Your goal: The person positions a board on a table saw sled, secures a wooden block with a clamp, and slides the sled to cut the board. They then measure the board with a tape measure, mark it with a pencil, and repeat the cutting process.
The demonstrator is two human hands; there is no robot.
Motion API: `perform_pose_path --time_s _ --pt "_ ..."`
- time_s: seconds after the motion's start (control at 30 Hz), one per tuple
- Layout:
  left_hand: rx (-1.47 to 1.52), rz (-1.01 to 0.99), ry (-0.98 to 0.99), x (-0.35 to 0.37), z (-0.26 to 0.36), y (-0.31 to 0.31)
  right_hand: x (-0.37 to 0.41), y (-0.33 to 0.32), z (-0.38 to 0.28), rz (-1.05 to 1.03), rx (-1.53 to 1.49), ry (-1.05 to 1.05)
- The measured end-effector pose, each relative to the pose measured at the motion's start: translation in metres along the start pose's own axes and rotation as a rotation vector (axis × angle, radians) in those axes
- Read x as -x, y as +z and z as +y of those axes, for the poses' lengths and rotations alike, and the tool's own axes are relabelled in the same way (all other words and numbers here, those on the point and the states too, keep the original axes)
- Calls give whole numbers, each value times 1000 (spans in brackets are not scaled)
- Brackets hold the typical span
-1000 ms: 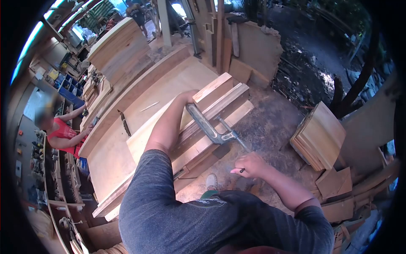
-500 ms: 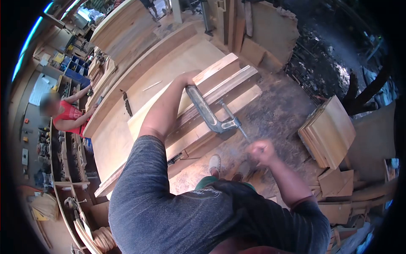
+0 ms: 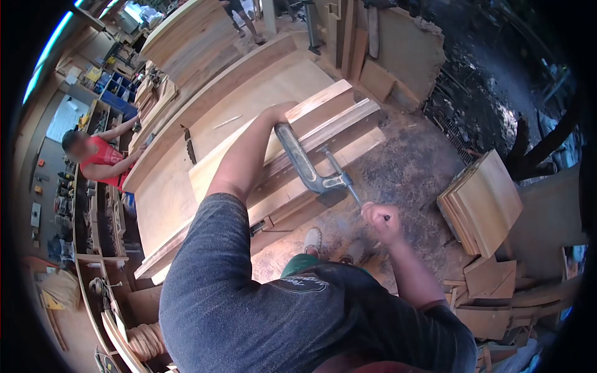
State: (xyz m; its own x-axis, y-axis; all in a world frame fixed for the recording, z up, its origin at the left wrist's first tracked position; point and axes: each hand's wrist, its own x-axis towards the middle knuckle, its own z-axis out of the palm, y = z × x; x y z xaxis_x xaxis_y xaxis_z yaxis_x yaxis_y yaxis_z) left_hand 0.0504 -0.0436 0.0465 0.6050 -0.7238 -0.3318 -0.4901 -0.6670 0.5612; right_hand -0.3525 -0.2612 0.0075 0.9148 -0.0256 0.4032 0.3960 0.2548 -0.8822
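A grey metal C-clamp (image 3: 305,163) lies across a stack of wooden boards (image 3: 336,127) at the edge of the workbench, its screw pointing down toward me. My right hand (image 3: 382,222) is closed around the handle end of that screw. My left hand (image 3: 284,112) reaches over the boards to the clamp's far end; its fingers are hidden behind the wood and the frame. Between the two hands, the clamp's screw pad sits near the front face of the boards.
Behind the boards, a wide panel with a raised rim (image 3: 305,74) carries a handsaw (image 3: 188,146) and a thin white stick (image 3: 227,122). A co-worker in a red top (image 3: 112,155) stands at left. Stacked boards (image 3: 482,202) lean at right; shelves with tools line the left.
My right hand, blurred before, now shows sharply, slightly higher on the screw handle. The clamp and my left hand stay in place. The co-worker's head has turned or shifted a little.
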Motion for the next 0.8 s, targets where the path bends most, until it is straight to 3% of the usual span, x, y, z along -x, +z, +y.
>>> perform_pose_path --time_s 0.07,0.43,0.5,0.57,0.67,0.73,0.8 --pt "9 33 -18 3 3 -1 -4 4 3 51 -276 24" --pt "-31 -96 -205 20 31 -16 0 8 14 126 -449 -21" --pt "87 -70 -133 25 28 -16 2 8 20 177 -506 -23" --pt "159 -48 -180 25 31 -14 1 5 27 136 -800 -102" --pt "228 -51 -245 28 37 -12 0 7 31 125 -796 -133" --pt "208 82 -113 30 35 -5 1 5 32 128 -785 -134" --pt "203 72 -134 29 37 -5 -1 1 30 72 -757 -137"
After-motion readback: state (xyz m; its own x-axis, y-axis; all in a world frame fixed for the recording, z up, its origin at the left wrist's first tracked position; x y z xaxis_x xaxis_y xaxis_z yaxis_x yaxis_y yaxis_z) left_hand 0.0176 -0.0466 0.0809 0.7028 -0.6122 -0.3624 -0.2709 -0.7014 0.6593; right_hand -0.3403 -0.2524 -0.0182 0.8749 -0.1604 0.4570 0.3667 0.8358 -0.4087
